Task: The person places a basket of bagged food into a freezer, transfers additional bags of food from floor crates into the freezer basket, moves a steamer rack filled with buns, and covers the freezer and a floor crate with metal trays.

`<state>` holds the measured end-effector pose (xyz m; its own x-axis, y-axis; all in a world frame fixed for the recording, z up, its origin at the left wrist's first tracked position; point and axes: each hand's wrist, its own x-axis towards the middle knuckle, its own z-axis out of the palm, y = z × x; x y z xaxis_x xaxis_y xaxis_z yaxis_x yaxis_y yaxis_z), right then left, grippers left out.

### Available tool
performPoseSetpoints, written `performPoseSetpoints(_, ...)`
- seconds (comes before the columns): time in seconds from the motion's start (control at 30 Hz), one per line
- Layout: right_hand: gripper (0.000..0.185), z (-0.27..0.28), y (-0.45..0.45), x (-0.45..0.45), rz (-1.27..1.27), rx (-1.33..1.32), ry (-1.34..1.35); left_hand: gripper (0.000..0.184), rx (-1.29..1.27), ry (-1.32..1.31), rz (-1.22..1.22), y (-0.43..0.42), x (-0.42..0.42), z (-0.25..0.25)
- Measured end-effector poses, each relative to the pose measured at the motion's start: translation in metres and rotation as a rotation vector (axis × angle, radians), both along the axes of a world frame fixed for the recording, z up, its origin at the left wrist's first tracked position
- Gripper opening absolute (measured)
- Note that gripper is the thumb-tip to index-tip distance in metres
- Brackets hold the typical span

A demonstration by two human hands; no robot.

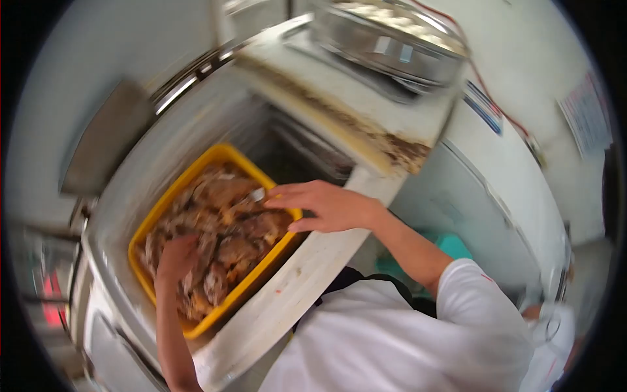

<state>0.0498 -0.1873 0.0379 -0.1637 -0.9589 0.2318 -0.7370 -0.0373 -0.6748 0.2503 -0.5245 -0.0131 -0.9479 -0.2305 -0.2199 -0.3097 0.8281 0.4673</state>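
Observation:
Chunks of brownish meat fill a yellow rectangular tub set inside a chest freezer. My left hand is down among the meat on the tub's left side, its fingertips partly buried, so what they hold is hidden. Over the tub's right rim is my right hand, its fingers stretched out toward the meat and the thumb apart. A small whitish, shiny piece lies at its fingertips; whether it is touched is unclear.
A round metal pot with white pieces stands on a stained white lid or board behind the tub. A red cable runs along the right wall. Part of another person in white shows at the lower right.

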Motion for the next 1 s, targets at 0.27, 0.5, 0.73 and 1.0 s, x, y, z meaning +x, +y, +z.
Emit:
performPoseSetpoints(0.27, 0.050, 0.027, 0.052, 0.017, -0.214, -0.028, -0.080, 0.023, 0.249, 0.275, -0.047, 0.017, -0.071, -0.005)
performPoseSetpoints(0.5, 0.040, 0.045, 0.138, 0.011, -0.541, -0.130, -0.165, 0.021, 0.410, 0.272, -0.121, 0.083, -0.137, 0.035)
performPoseSetpoints(0.73, 0.024, 0.052, 0.267, -0.093, -1.150, -0.634, -0.422, 0.031, 0.860, 0.323, 0.043, 0.138, -0.199, 0.072)
performPoseSetpoints(1.0, 0.046, 0.046, 0.427, -0.368, -1.418, -0.853, -0.534, 0.051, 1.247, 0.416, 0.147, 0.222, -0.376, 0.118)
